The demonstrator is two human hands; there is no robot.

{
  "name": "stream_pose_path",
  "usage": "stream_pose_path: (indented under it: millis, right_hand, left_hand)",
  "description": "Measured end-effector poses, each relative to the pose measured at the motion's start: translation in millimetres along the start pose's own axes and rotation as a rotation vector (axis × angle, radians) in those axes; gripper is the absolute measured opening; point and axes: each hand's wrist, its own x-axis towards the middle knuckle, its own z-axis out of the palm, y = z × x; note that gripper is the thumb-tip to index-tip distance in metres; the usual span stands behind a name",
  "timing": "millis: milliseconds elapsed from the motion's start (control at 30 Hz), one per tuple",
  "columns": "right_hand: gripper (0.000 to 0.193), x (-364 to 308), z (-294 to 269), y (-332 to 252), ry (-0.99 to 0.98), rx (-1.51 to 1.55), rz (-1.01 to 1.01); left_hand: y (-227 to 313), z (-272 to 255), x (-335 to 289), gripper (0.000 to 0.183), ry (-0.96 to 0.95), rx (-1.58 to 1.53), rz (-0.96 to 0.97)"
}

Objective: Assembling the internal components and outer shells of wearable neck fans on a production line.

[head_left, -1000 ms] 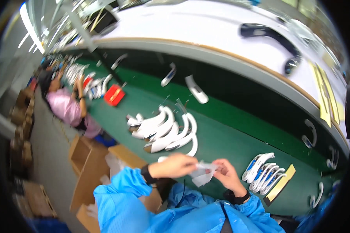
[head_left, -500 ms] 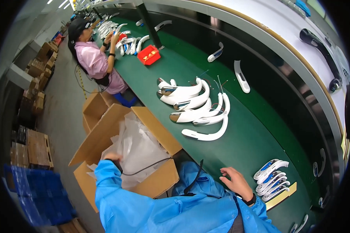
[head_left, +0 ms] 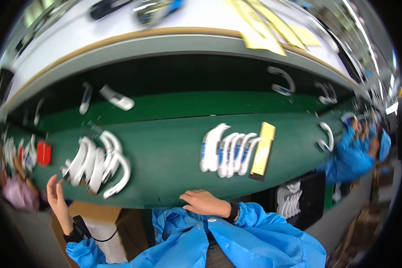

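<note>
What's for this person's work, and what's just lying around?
Probably for the work, being close by:
pile of white curved pieces
row of white-and-blue curved pieces
cardboard box

Probably just lying about, on the shelf:
yellow strips
blurry dark thing

A red bin [head_left: 43, 153] stands at left on the desk [head_left: 165, 156]. Yellow sheets [head_left: 264, 44] lie on the far shelf [head_left: 178, 13]; a co-worker in blue [head_left: 353, 154] is at right.

Wearer's two hands [head_left: 59, 201] [head_left: 206, 203], one yellow block [head_left: 263, 149]
</note>
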Motion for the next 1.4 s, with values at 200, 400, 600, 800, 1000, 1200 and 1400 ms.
stream_pose_path:
  millis: [200,400,600,800,1000,1200,1400]
  right_hand:
    - [0.026,-89,-33,65,0.355,0.233,0.338]
    - [0.013,-197,-61,185,0.904,-0.01,0.713]
    - [0.01,-195,-32,208,0.694,0.092,0.536]
    - [0.01,-187,-20,209,0.699,-0.089,0.618]
    - [0.008,-171,-17,232,0.624,-0.135,0.593]
    - [0.016,-178,-13,160,0.975,-0.091,0.801]
    - [0.012,-187,11,50,1.18,-0.081,0.96]
  left_hand:
    - [166,218,-19,0.024,-0.772,-0.336,0.036]
    - [248,340,-64,0.028,-1.31,-0.249,0.359]
    - [166,374,-35,0.031,-1.292,-0.087,-0.122]
    - [50,325,41,0.036,-1.099,0.061,-0.105]
    - [-89,314,142,0.041,-0.566,0.356,0.01]
    - [-128,350,215,0.056,-0.039,0.726,0.002]
    - [-200,332,300,0.045,0.172,0.722,0.304]
